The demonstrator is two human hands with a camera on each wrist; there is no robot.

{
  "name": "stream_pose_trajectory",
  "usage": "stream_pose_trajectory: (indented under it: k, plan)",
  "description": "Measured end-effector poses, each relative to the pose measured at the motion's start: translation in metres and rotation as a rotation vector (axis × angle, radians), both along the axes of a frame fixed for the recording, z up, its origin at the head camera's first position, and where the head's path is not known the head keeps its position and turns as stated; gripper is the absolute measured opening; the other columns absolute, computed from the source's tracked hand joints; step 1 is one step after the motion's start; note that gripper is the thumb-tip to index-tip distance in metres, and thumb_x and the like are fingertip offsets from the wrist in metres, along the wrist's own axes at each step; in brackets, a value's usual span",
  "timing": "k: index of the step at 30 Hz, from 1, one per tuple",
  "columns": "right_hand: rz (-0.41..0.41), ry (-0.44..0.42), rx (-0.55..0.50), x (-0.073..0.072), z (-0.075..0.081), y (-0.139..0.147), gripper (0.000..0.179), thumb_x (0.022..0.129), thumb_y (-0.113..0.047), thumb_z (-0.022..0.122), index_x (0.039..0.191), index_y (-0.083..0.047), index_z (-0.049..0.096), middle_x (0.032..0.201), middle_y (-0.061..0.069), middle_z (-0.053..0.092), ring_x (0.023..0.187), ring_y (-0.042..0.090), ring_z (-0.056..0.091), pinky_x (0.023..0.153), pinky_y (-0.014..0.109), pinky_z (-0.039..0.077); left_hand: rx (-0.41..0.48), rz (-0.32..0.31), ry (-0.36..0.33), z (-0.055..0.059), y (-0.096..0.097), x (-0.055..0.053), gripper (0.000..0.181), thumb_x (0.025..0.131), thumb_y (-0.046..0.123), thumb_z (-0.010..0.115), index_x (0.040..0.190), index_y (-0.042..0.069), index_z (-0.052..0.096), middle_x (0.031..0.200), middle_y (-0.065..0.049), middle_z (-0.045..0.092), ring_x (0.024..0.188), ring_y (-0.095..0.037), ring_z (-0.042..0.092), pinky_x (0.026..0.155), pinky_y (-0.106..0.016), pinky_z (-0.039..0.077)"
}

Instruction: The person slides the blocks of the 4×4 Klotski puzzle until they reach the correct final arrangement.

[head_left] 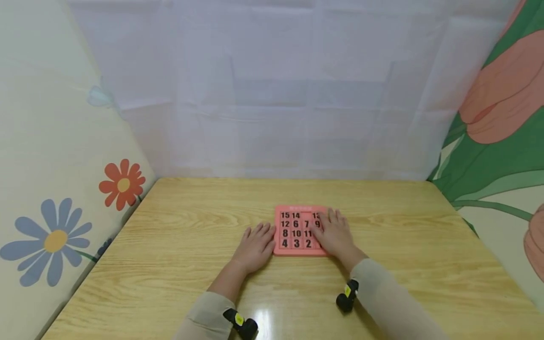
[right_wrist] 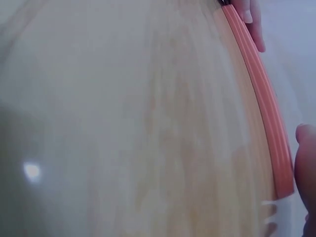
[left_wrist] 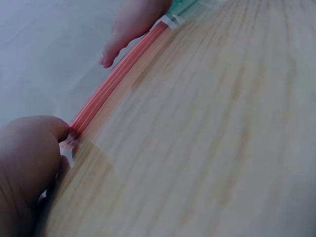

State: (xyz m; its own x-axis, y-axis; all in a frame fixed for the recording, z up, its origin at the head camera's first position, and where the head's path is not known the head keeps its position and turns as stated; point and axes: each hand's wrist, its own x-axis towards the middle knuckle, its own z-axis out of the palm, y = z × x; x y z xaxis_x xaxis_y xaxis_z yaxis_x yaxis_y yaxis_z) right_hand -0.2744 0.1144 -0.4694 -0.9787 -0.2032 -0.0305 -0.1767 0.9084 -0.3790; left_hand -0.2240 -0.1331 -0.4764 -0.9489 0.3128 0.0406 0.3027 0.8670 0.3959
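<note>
A pink number slide puzzle (head_left: 296, 233) lies flat on the table, its numbers facing me. The gap among its tiles is in the top row, between 14 and 13. Beside its left edge rests my left hand (head_left: 255, 248), fingers loosely extended; the left wrist view shows the thumb (left_wrist: 59, 128) at the puzzle's near corner. My right hand (head_left: 337, 233) lies over the right side with fingers extended, covering some tiles of the right column. Its thumb reaches over the tiles near 9 and 11; in the right wrist view the thumb (right_wrist: 306, 143) appears raised above the puzzle's edge (right_wrist: 264, 103).
The puzzle sits on a wood-grain table (head_left: 170, 264). A white sheet (head_left: 297, 94) hangs behind it. Flower-printed cloth stands at the left (head_left: 55, 141) and right (head_left: 501, 179) sides. Each wrist wears a small black camera, the left one (head_left: 242, 323) and the right one (head_left: 347, 296).
</note>
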Motion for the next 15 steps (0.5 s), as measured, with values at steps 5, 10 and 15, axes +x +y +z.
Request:
stream_pose_trajectory:
  k: [5,10,15]
  plan:
    - [-0.012,-0.026,-0.005,0.002,0.004,0.000,0.068,0.103,-0.050,0.038,0.154,-0.006,0.029,0.163,0.022,0.013,0.152,0.041,0.006,0.125,0.055,0.005,0.009,-0.001,-0.001,0.002,-0.004,0.001,0.051,0.105,0.031,0.039,0.151,0.008,0.038,0.158,-0.016,0.033,0.150,-0.035,0.024,0.123,-0.057,0.010]
    - [-0.001,-0.024,-0.010,0.003,0.005,-0.005,0.066,0.103,-0.050,0.037,0.154,-0.008,0.031,0.163,0.023,0.014,0.151,0.042,0.007,0.124,0.055,0.005,0.008,-0.007,0.002,0.002,-0.008,0.001,0.051,0.105,0.031,0.038,0.151,0.008,0.038,0.158,-0.016,0.033,0.150,-0.035,0.024,0.123,-0.057,0.011]
    - [0.007,-0.023,-0.007,0.006,0.006,-0.013,0.065,0.103,-0.050,0.036,0.154,-0.010,0.032,0.163,0.022,0.015,0.152,0.042,0.008,0.124,0.055,0.007,0.003,-0.010,0.004,0.001,-0.011,0.001,0.052,0.105,0.032,0.038,0.151,0.009,0.038,0.159,-0.015,0.033,0.150,-0.035,0.024,0.123,-0.057,0.010]
